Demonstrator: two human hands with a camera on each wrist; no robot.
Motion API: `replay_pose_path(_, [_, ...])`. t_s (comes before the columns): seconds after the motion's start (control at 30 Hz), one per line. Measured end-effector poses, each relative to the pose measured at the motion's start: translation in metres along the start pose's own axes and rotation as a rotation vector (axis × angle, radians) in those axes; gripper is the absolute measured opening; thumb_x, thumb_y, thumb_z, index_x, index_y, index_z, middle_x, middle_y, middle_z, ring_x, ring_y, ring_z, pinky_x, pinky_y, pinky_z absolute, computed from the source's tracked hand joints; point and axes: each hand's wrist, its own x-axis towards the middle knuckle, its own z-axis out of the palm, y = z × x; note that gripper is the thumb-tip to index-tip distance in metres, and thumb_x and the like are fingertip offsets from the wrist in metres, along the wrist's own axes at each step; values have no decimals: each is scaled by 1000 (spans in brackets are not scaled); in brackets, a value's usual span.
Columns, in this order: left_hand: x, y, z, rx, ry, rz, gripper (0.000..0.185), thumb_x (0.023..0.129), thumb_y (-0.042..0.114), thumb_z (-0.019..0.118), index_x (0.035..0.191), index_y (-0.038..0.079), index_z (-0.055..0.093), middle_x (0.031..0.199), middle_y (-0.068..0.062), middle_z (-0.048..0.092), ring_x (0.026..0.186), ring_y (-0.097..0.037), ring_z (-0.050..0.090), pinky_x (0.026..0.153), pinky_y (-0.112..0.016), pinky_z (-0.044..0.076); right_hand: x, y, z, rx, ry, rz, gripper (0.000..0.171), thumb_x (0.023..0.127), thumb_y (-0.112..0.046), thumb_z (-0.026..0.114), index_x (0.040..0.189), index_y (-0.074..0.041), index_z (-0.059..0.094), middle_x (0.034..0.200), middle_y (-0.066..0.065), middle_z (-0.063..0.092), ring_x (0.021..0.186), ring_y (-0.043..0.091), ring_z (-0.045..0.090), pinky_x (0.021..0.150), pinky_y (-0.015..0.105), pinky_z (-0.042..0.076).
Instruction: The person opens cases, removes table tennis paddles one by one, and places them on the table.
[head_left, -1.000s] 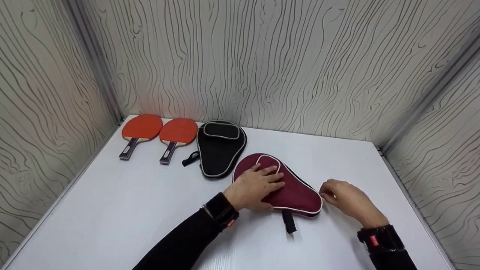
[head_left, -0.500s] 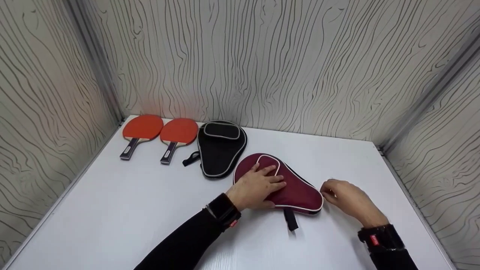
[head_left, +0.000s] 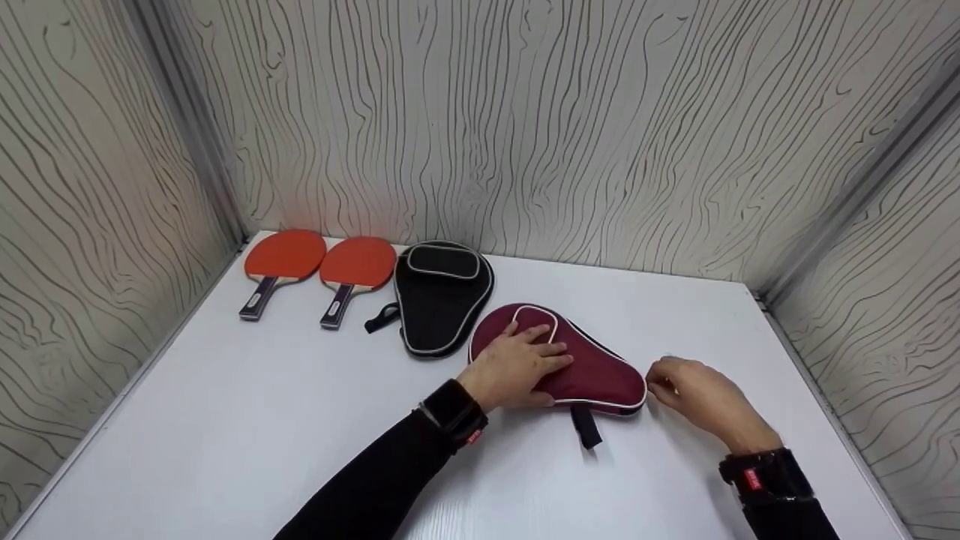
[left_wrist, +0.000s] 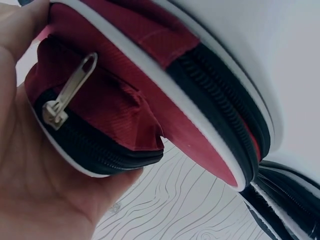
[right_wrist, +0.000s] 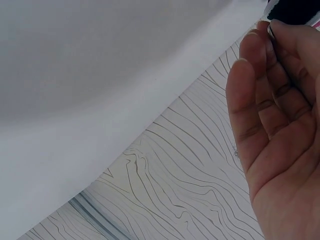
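Observation:
A maroon paddle case (head_left: pixel 596 375) with white piping lies on the white table (head_left: pixel 247 420), its black strap (head_left: pixel 586 427) pointing toward me. My left hand (head_left: pixel 529 364) rests flat on the case's round end, fingers reaching onto its small pocket. The left wrist view shows that pocket (left_wrist: pixel 105 110) with a metal zip pull (left_wrist: pixel 70 92) next to my left hand (left_wrist: pixel 35 170). My right hand (head_left: pixel 658 386) is at the case's narrow right edge, fingers curled and pinching a small zip pull (right_wrist: pixel 270 31) there.
A black paddle case (head_left: pixel 439 300) lies just behind and to the left of the maroon one. Two red paddles (head_left: pixel 283 259) (head_left: pixel 357 266) lie side by side at the back left. Patterned walls close the table in on three sides.
The maroon case has slid and turned slightly away from me under the left hand, and its strap has moved with it. The right hand has stayed at the case's edge.

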Motion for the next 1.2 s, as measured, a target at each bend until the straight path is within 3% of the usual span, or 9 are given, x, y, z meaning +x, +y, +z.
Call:
replay_pose_path(0.43, [13, -7, -1, -2, -13, -46, 75, 112, 69, 69, 178, 40, 51, 184, 19, 51, 180, -19, 40, 143, -56, 44, 1, 1, -1, -17, -31, 25, 3, 103, -12, 87, 101, -12, 85, 97, -5, 82, 92, 17, 78, 81, 39, 66])
replay_pose_path(0.7, [20, -10, 0, -4, -21, -64, 74, 113, 68, 68, 178, 38, 52, 184, 18, 51, 180, -20, 40, 144, -57, 44, 1, -4, 0, -7, -24, 18, 6, 102, -11, 88, 101, -15, 85, 96, -8, 78, 86, 5, 67, 77, 34, 62])
replay_pose_path(1.2, [28, -11, -5, -29, -7, -103, 72, 113, 67, 70, 176, 37, 56, 183, 16, 54, 177, -22, 45, 142, -57, 46, 3, -14, 2, -13, -28, 14, 2, 103, -11, 87, 105, -11, 85, 95, -9, 76, 85, 2, 64, 74, 30, 60])
